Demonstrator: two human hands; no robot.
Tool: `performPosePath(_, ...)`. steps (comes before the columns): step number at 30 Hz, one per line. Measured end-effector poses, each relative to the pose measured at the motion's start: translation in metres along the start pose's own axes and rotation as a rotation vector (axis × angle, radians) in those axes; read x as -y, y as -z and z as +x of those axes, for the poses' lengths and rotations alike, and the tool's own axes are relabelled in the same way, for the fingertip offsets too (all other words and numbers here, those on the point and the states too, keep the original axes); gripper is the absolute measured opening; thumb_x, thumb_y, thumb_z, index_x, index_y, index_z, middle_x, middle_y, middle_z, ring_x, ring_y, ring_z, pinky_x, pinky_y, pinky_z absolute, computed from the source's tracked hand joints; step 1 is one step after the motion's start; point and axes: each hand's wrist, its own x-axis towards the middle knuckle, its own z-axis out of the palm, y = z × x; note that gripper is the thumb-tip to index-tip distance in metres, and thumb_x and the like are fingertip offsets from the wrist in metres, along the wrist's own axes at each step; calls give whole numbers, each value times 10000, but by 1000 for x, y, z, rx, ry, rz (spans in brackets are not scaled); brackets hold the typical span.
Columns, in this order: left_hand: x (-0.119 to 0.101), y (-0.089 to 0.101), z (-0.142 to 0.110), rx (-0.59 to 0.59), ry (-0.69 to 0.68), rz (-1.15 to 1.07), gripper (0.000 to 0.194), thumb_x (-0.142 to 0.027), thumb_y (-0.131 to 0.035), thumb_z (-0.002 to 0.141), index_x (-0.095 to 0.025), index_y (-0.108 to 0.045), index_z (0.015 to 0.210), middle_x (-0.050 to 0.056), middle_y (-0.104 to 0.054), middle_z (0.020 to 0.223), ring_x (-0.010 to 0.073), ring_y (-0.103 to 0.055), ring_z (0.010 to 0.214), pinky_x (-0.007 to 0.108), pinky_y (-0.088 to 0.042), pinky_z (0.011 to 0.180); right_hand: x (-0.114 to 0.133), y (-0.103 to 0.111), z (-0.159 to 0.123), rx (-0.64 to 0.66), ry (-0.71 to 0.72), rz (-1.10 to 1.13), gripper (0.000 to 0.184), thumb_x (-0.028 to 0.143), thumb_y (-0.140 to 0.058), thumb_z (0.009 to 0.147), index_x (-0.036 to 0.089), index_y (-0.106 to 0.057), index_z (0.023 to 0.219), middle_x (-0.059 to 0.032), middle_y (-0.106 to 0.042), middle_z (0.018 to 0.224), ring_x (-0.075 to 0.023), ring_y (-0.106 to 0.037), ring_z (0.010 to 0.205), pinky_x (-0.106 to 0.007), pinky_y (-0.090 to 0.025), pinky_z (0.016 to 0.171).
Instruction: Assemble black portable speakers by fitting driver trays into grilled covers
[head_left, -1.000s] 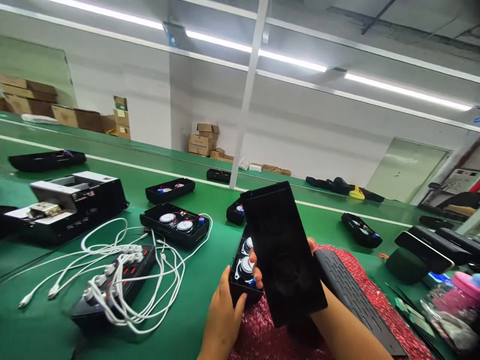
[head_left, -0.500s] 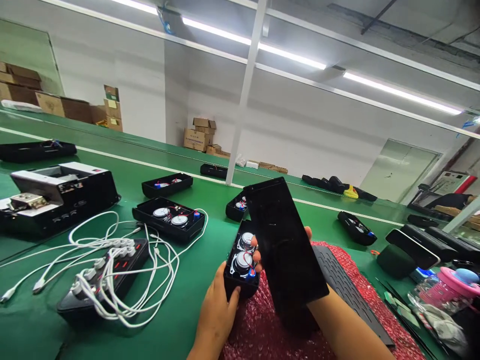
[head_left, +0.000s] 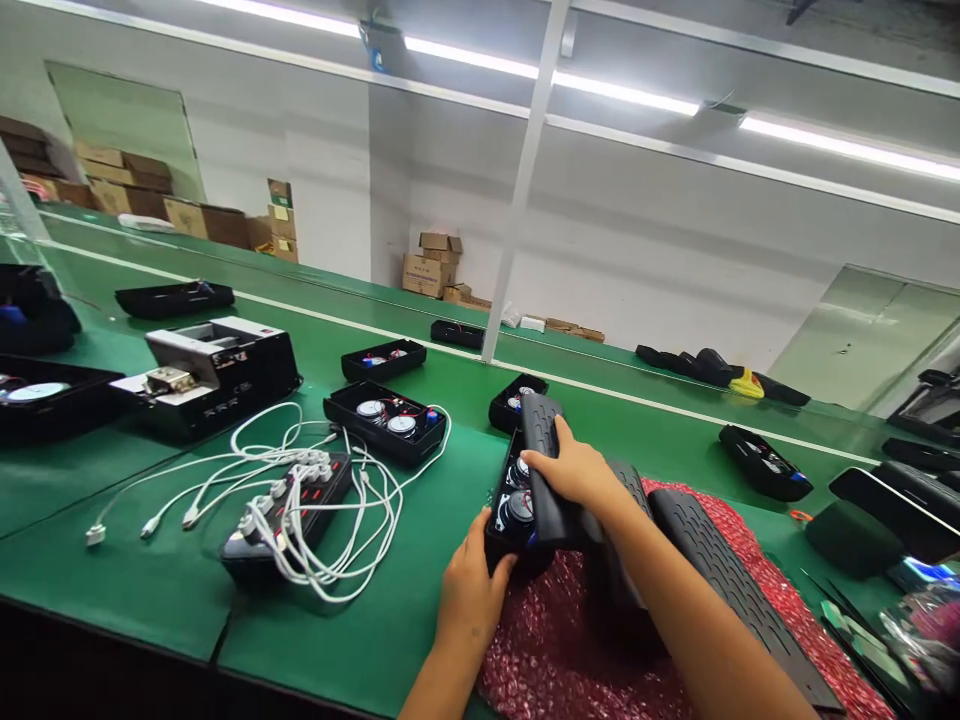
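At the left edge of the red wrap [head_left: 532, 640], a cover [head_left: 551, 515] tilts over an open case [head_left: 499, 545]

The right hand [head_left: 581, 470] is clamped on the cover, thumb at its near edge and fingers over the ridged face. The left hand [head_left: 474, 585] grips the near end of the case, thumb on one side and fingers along the other. Between the hands, the speakers [head_left: 519, 507] show past the cover's left edge. Whether cover and case touch, I cannot tell; the overlap hides it.

Several things could go wrong here. A cover brought down at this slant might catch a speaker or pinch a wire against the rim. The right hand holds it towards the far end, so the near end could swing and scrape. If the left hand's hold slackened, the case could skid or twist, since the wrap beside it looks slick and uneven.

Right of the forearm, another cover [head_left: 731, 590] lies ridged side up on the wrap, close enough for an elbow to nudge. Behind the held case sits a rear case [head_left: 499, 408], which a forward push might knock. To the left, white cables [head_left: 390, 520] loop over a power strip [head_left: 247, 570] and beside a side case [head_left: 375, 440]; a snagged loop could drag either one across the green bench [head_left: 405, 640].
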Motion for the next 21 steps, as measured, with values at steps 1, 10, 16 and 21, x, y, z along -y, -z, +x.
performPosePath(1,0,0,0,-5,-7,3,559,-182,-571,822,-150,-438,1364,130,-657,1155,282,-584,1154,398,-475,933,4,-9,3,17,-18,-36,953,637,-505,813,141,-128,1534,-207,-574,1295,-355,-564,1180,-435,-422,982)
performPosePath(10,6,-4,-1,-16,-36,14,573,-186,-596,815,-147,-445,1367,142,-624,1239,284,-602,1126,405,-473,945,27,-59,29,63,-125,-92,919,567,-459,852,30,-121,1517,-273,-524,1325,-372,-526,1227,-466,-430,964)
performPosePath(16,4,-3,-1,-22,-32,31,573,-202,-593,810,-157,-446,1363,140,-636,1211,287,-607,1118,397,-484,924,30,-61,29,71,-146,-110,926,582,-444,858,19,-114,1515,-262,-516,1342,-362,-537,1216,-458,-429,972)
performPosePath(21,5,-4,-2,-18,-25,41,584,-225,-595,818,-153,-435,1374,136,-654,1168,288,-606,1115,396,-478,931,29,-60,28,53,-152,-111,902,573,-440,868,27,-131,1515,-259,-510,1352,-353,-541,1213,-445,-434,974)
